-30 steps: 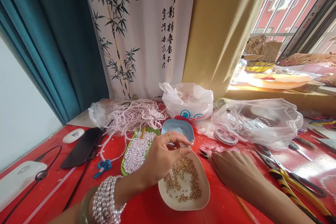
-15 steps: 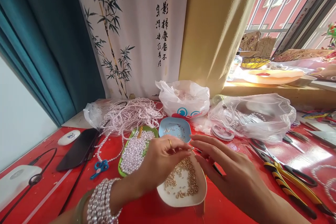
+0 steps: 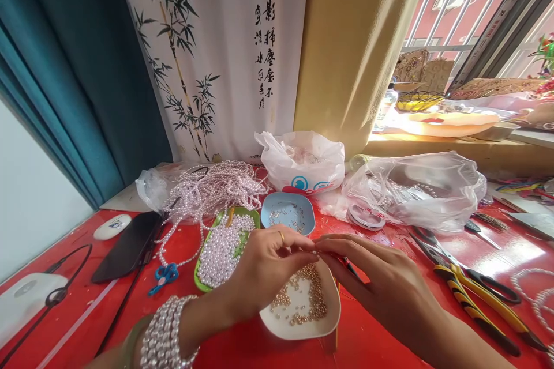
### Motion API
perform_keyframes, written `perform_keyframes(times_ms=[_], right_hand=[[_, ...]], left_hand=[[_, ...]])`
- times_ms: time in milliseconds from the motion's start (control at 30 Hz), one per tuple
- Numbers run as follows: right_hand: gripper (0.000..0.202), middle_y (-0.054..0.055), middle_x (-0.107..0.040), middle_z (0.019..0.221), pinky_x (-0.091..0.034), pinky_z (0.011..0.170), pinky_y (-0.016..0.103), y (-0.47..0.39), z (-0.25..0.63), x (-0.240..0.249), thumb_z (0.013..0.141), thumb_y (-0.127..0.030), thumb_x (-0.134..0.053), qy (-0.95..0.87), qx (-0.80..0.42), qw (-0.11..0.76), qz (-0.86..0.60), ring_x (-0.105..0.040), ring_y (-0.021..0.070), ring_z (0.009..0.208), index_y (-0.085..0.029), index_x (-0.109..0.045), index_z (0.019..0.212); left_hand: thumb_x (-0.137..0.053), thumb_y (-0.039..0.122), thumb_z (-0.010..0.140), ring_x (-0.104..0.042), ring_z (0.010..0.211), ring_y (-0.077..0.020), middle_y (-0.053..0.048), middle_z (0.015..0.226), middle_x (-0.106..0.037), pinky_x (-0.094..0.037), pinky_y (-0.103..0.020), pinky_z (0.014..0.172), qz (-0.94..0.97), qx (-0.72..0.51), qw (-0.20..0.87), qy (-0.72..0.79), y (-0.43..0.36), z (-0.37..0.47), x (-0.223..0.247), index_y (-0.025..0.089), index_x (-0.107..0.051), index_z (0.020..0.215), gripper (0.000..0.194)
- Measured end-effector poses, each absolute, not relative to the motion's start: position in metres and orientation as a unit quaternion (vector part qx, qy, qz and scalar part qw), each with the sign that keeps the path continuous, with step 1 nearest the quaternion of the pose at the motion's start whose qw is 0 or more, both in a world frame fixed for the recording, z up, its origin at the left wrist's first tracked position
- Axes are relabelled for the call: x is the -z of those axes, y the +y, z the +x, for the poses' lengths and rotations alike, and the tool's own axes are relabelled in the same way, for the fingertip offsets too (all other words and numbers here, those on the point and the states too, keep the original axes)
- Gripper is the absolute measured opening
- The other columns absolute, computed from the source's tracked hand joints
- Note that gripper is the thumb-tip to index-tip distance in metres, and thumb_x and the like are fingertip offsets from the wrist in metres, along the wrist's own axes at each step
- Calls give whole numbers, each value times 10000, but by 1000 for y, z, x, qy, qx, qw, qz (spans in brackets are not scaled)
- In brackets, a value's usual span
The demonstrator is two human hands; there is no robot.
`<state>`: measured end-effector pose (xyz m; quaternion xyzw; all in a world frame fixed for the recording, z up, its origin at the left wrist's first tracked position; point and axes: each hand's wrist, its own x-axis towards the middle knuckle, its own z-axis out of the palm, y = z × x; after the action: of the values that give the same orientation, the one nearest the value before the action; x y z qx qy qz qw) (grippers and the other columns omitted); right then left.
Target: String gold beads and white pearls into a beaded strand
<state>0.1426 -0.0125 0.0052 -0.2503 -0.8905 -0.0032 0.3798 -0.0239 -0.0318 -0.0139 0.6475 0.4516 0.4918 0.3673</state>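
My left hand (image 3: 270, 265) is pinched closed above the white dish (image 3: 281, 331), which holds loose gold beads (image 3: 318, 297). My right hand (image 3: 389, 282) meets it from the right, its thumb and fingertips drawn together at the left fingertips. Something tiny sits between the fingertips, mostly covered, so I cannot make out what it is. Part of a dark object with red on it shows behind the right fingers. Left of the dish, a green tray (image 3: 199, 279) of white pearl beads (image 3: 220, 256) lies partly behind my left hand. Pearl bracelets (image 3: 168, 331) circle my left wrist.
Behind stand a blue dish (image 3: 270, 202) with small metal bits, a heap of pearl strands (image 3: 216, 190) and plastic bags (image 3: 303, 164). Yellow-black pliers (image 3: 480, 311) and scissors (image 3: 493, 288) lie at right. Small blue scissors (image 3: 163, 278) and a phone (image 3: 123, 248) lie at left.
My right fingers have closed in toward the left fingertips, and the gap between the right thumb and fingers has narrowed. The small thing there is now more hidden. My left hand has hardly moved.
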Motion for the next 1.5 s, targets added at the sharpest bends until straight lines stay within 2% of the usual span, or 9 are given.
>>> perform_keyframes(times_ms=[233, 533, 633, 733, 867, 1033, 1267, 1400, 1500], right_hand=[[161, 20, -688, 743, -515, 560, 194, -12, 143, -5, 831, -173, -440, -886, 4, 385, -257, -638, 111, 623, -182, -600, 838], [137, 27, -670, 725, -494, 547, 198, -12, 141, -3, 814, -148, -457, -884, -12, 391, -256, -619, 108, 614, -166, -593, 823], [113, 4, -647, 651, -480, 482, 196, -11, 142, -2, 796, -178, -483, -871, -86, 371, -310, -589, 99, 527, -184, -586, 843], [187, -16, -632, 610, -472, 427, 184, -8, 142, -2, 780, -186, -496, -839, -240, 328, -361, -563, 88, 460, -190, -560, 956], [173, -1, -651, 653, -477, 462, 187, -5, 142, -5, 788, -179, -478, -817, -354, 285, -356, -591, 104, 548, -192, -600, 911], [168, -8, -612, 593, -440, 435, 176, -8, 142, -3, 797, -197, -455, -811, -349, 259, -391, -545, 94, 501, -182, -620, 771], [206, -18, -595, 571, -410, 418, 175, -11, 141, -1, 821, -254, -422, -823, -323, 248, -396, -515, 94, 482, -196, -612, 766], [209, -18, -647, 651, -427, 493, 195, -1, 146, -1, 821, -260, -427, -838, -241, 274, -406, -563, 111, 560, -213, -624, 768], [215, -11, -646, 636, -407, 492, 202, 9, 152, -1, 816, -258, -424, -837, -161, 294, -433, -556, 116, 540, -202, -620, 749]], left_hand=[[-644, 227, 668, -588, 696, -141, -45, 744, -656, -469, -249, 634, 607, -504, 414, 455, -33, -23, 14, 170, -675, 731, 90], [-619, 252, 698, -588, 735, -147, -47, 773, -654, -455, -259, 675, 625, -491, 408, 450, -35, -23, 12, 170, -677, 767, 122], [-601, 271, 714, -575, 711, -136, -37, 766, -643, -449, -246, 637, 626, -487, 410, 451, -34, -23, 11, 176, -669, 785, 136], [-601, 271, 715, -559, 671, -121, -30, 743, -630, -441, -229, 596, 628, -497, 398, 447, -32, -24, 11, 173, -660, 782, 133], [-596, 230, 719, -563, 689, -122, -35, 751, -630, -444, -227, 611, 653, -503, 370, 428, -31, -25, 11, 164, -653, 765, 98], [-572, 221, 737, -556, 682, -125, -33, 740, -627, -431, -233, 615, 669, -504, 312, 448, -32, -26, 12, 164, -642, 760, 93], [-564, 242, 741, -523, 655, -114, -13, 738, -614, -399, -228, 600, 679, -483, 269, 484, -31, -27, 13, 176, -635, 757, 98], [-595, 299, 706, -540, 685, -130, -39, 813, -634, -417, -239, 611, 658, -450, 362, 484, -25, -30, 14, 178, -637, 908, 239], [-573, 323, 715, -550, 662, -134, -62, 795, -654, -414, -237, 582, 621, -427, 456, 474, -17, -35, 17, 148, -634, 929, 283]])
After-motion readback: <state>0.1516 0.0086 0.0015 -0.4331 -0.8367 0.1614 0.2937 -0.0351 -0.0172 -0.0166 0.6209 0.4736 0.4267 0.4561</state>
